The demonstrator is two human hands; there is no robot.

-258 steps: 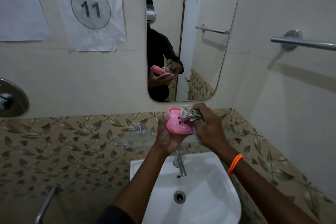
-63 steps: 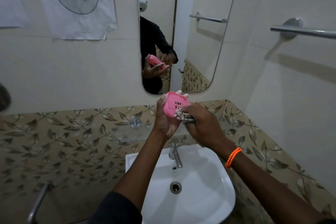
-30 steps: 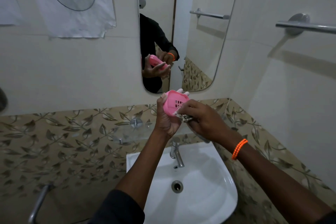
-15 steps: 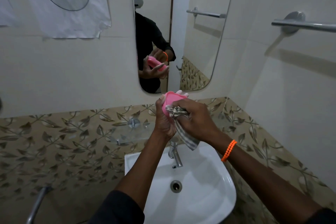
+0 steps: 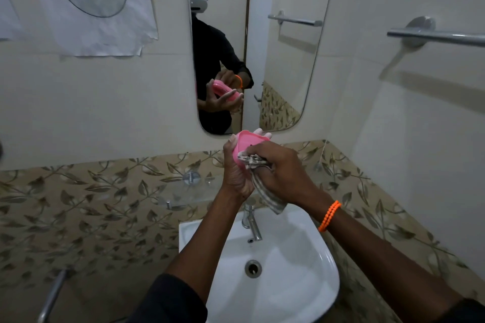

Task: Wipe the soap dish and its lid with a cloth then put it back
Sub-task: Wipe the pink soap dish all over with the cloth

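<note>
My left hand (image 5: 236, 173) holds a pink soap dish (image 5: 246, 142) upright above the basin, just below the mirror. My right hand (image 5: 280, 173) grips a bunched grey striped cloth (image 5: 265, 189) and presses it against the lower face of the dish. A tail of the cloth hangs down toward the tap. My right hand covers most of the dish's slotted face. No separate lid is visible.
A white basin (image 5: 294, 252) with a chrome tap (image 5: 252, 220) sits below my hands. A clear glass shelf (image 5: 183, 194) is fixed to the leaf-patterned tiles at the left of my hands. A mirror (image 5: 262, 34) hangs above. A towel bar (image 5: 441, 37) is on the right wall.
The cloth, which was at the bottom edge of the dish a second ago, has moved up over its slotted face. The dish stays in my left hand.
</note>
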